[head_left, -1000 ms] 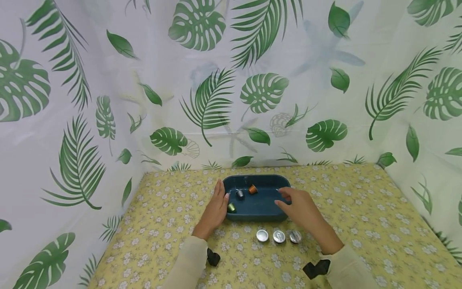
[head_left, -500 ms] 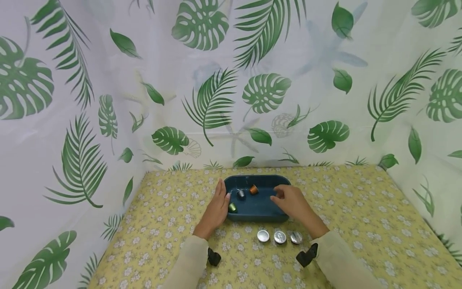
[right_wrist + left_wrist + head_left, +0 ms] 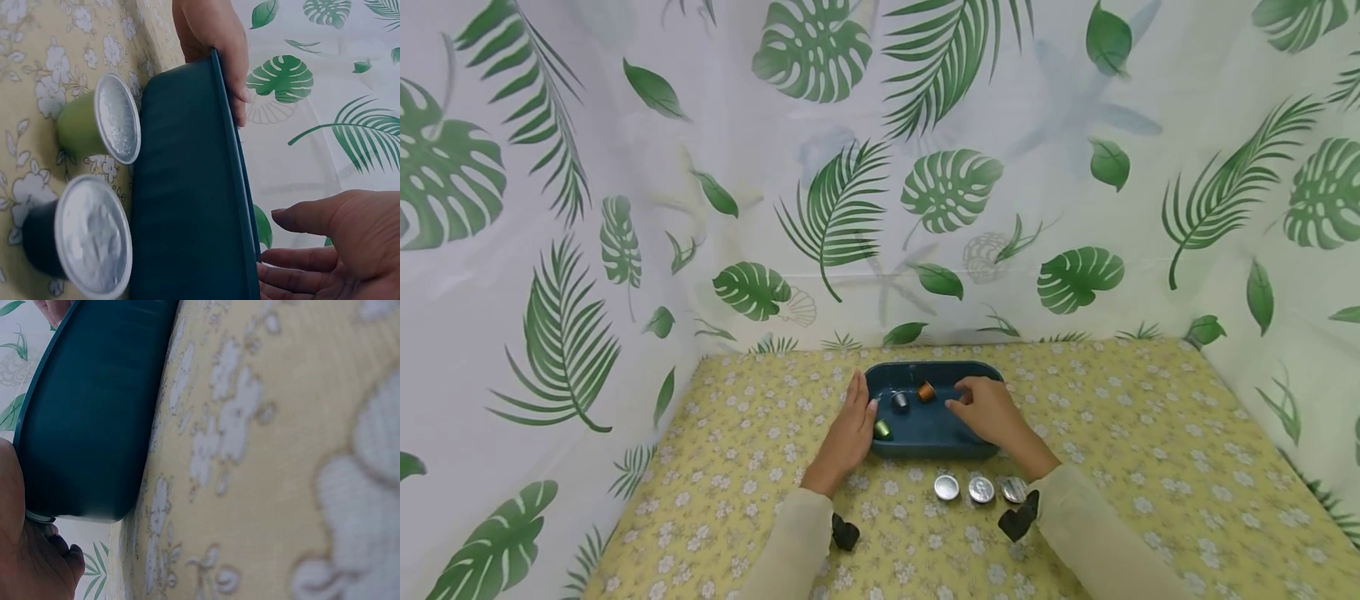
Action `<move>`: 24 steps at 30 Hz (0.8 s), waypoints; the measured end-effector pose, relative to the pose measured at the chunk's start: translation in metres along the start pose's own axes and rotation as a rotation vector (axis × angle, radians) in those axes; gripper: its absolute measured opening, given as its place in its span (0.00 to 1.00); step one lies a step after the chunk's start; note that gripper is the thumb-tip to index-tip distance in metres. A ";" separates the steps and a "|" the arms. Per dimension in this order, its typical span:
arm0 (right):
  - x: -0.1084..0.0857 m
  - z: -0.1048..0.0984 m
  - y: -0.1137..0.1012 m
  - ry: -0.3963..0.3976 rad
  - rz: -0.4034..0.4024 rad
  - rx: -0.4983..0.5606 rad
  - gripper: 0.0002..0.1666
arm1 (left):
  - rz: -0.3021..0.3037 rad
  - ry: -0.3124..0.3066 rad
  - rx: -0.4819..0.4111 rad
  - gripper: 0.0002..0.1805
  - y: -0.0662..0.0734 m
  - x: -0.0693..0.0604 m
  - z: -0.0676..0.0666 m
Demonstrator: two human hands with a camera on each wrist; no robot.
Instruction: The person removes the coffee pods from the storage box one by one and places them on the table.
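A dark blue tray (image 3: 936,450) holds three small capsules: a green one (image 3: 882,430) in the near left corner, a dark grey one (image 3: 900,402) and an orange one (image 3: 926,391) farther back. My left hand (image 3: 846,437) grips the tray's left end, thumb at the rim and fingers along the outside; the left wrist view shows this hand (image 3: 37,550) against the tray wall (image 3: 94,412). Over the tray's right half is my right hand (image 3: 996,414), holding nothing, its thumb and fingers apart. In the right wrist view this hand (image 3: 344,250) is beside the rim.
Three silver-topped capsules stand in a row in front of the tray: left (image 3: 947,487), middle (image 3: 981,489) and right (image 3: 1012,489). A yellow floral cloth (image 3: 760,467) covers the table. Leaf-printed curtains (image 3: 850,317) enclose its back and sides.
My right hand has moved left over the tray, from its right end toward the orange capsule. My left hand, the tray and the capsules have stayed in place.
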State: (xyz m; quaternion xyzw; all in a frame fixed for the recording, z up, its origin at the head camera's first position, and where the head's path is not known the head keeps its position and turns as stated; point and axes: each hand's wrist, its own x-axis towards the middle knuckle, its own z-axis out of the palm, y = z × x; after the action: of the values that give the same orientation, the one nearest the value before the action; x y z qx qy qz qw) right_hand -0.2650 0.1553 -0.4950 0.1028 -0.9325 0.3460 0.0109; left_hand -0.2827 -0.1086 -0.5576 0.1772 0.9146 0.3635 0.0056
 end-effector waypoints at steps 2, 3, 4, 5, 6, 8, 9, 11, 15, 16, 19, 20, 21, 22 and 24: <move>0.003 0.001 -0.002 -0.006 0.000 -0.005 0.24 | 0.002 0.005 0.000 0.33 0.001 0.001 -0.001; 0.005 0.002 -0.002 -0.015 0.004 -0.005 0.23 | 0.005 0.007 -0.002 0.33 0.001 0.001 -0.002; 0.007 0.003 -0.002 -0.026 0.011 -0.006 0.23 | 0.007 0.006 -0.004 0.34 0.001 0.001 -0.002; 0.009 0.004 -0.001 -0.039 0.016 -0.007 0.22 | 0.008 0.004 -0.009 0.34 0.001 0.001 -0.002; 0.011 0.005 -0.001 -0.050 0.020 -0.011 0.21 | 0.008 0.002 -0.008 0.33 0.001 0.001 -0.002; 0.014 0.006 0.000 -0.068 0.017 -0.013 0.20 | 0.009 0.000 -0.001 0.33 0.000 0.001 -0.001; 0.016 0.007 0.001 -0.074 0.012 -0.014 0.20 | 0.009 -0.001 0.000 0.33 0.000 0.001 -0.002; 0.017 0.009 0.001 -0.075 -0.003 -0.024 0.20 | 0.005 0.001 0.001 0.33 0.000 0.000 -0.001; 0.022 0.012 0.003 -0.102 0.020 -0.023 0.21 | 0.000 0.003 0.001 0.33 0.001 -0.002 -0.001; 0.023 0.013 0.003 -0.111 0.033 -0.027 0.21 | -0.002 0.001 0.004 0.33 0.001 -0.001 -0.001; 0.028 0.016 0.005 -0.138 0.070 -0.034 0.22 | -0.002 -0.004 0.015 0.33 0.001 -0.001 -0.001; 0.029 0.017 0.004 -0.137 0.070 -0.040 0.22 | -0.002 -0.004 0.017 0.33 0.001 0.000 0.000; 0.031 0.018 0.004 -0.135 0.072 -0.044 0.22 | -0.001 -0.004 0.019 0.33 0.001 -0.001 0.000; 0.032 0.019 0.003 -0.129 0.071 -0.047 0.22 | -0.002 -0.003 0.023 0.33 0.000 -0.001 -0.001; 0.033 0.020 0.000 -0.120 0.063 -0.052 0.22 | -0.009 -0.006 0.029 0.34 0.000 -0.002 -0.001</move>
State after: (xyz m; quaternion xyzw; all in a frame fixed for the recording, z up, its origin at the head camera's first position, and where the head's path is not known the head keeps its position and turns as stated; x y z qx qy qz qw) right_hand -0.2959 0.1363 -0.5076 0.0937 -0.9429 0.3151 -0.0533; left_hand -0.2814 -0.1098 -0.5572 0.1740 0.9206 0.3495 0.0072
